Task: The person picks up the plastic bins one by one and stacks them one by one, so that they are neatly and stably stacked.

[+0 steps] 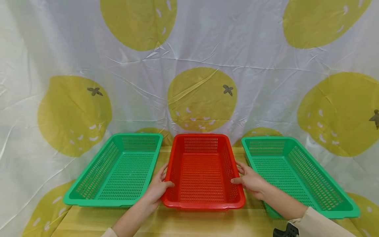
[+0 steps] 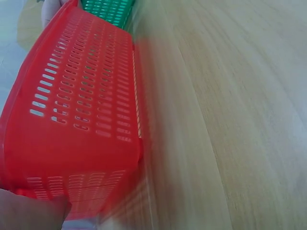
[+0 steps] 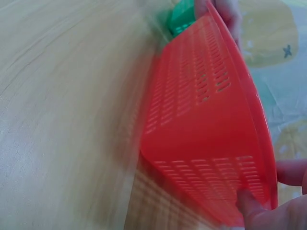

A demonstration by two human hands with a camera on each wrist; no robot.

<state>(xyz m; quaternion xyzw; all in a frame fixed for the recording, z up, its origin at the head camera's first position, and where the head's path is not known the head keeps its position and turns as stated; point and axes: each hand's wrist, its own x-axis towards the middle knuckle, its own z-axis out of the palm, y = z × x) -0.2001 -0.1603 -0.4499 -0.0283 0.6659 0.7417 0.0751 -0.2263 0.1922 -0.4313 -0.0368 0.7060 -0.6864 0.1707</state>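
A red plastic basket (image 1: 202, 204) with slotted walls stands in the middle of the wooden table, between two green baskets. On its left long side my left hand (image 1: 158, 187) grips the rim, the thumb over the edge and the fingers outside under it. My right hand (image 1: 251, 181) holds the opposite rim the same way, thumb inside. In the right wrist view a fingertip (image 3: 247, 201) presses the slotted outer wall. The left wrist view has the basket's near wall (image 2: 72, 148) close over the tabletop, with part of my left hand (image 2: 31, 211) at the lower corner.
A green basket (image 1: 97, 202) lies to the left and another green basket (image 1: 340, 214) to the right, partly behind my right forearm. The wooden table (image 1: 204, 225) shows in front. Behind hangs a white cloth (image 1: 201, 39) printed with yellow fruit.
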